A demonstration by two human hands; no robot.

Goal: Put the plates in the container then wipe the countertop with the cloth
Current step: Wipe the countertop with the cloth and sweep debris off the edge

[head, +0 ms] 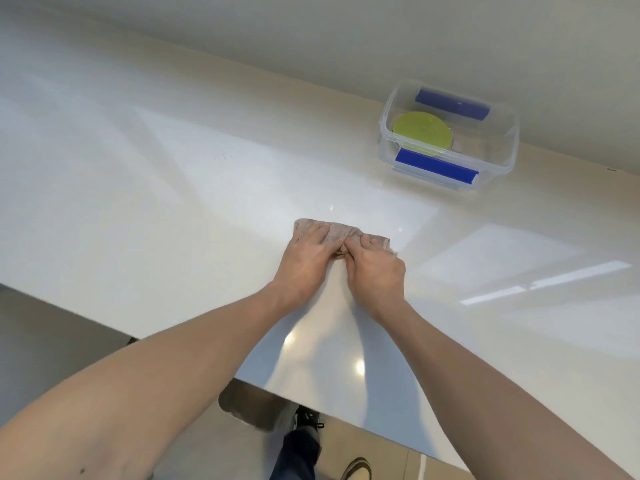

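A crumpled beige cloth point(341, 231) lies on the white countertop point(166, 202) near its middle. My left hand point(304, 261) presses on the cloth's left part with the fingers laid flat. My right hand point(375, 266) sits on the cloth's right part, its fingers curled into the fabric. Far right by the wall stands a clear plastic container point(498, 157) with blue clips. A lime-green plate point(422, 129) lies flat inside it; whether more plates lie under it I cannot tell.
The wall point(381, 36) runs along the counter's far edge behind the container. The counter's near edge runs diagonally from left to lower right. Below it are the floor, a dark trouser leg and shoes point(356, 469).
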